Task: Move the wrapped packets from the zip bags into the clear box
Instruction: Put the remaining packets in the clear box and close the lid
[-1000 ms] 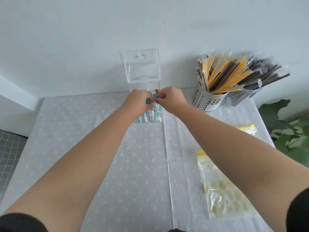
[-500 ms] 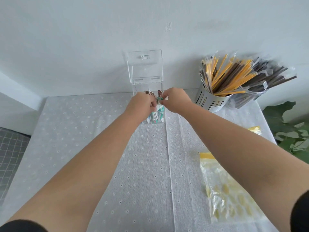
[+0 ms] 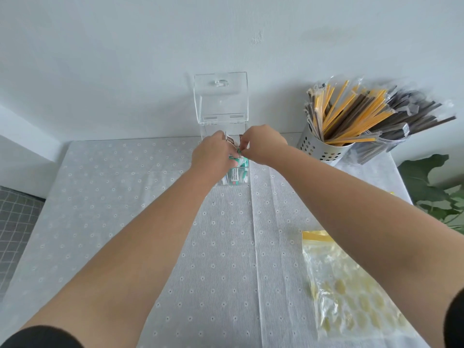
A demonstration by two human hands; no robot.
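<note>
The clear box (image 3: 221, 126) stands at the far middle of the table with its hinged lid up against the wall. Green and white wrapped packets (image 3: 238, 173) stand upright inside it. My left hand (image 3: 213, 156) covers the box's left side, fingers closed on the packets. My right hand (image 3: 263, 144) is at the box's right top edge, pinching a packet's upper end. A zip bag (image 3: 346, 292) with a yellow seal lies flat at the near right and holds small yellowish pieces. My hands hide how the packets sit at the top.
A perforated metal cup (image 3: 324, 149) full of wrapped yellow and brown sticks stands right of the box, with a second clear holder (image 3: 386, 146) beside it. Green leaves (image 3: 431, 187) hang past the table's right edge. A white dotted cloth (image 3: 125, 197) covers the table.
Both hands stay at the box top, shifting only slightly among the packets. The view has tilted a little.
</note>
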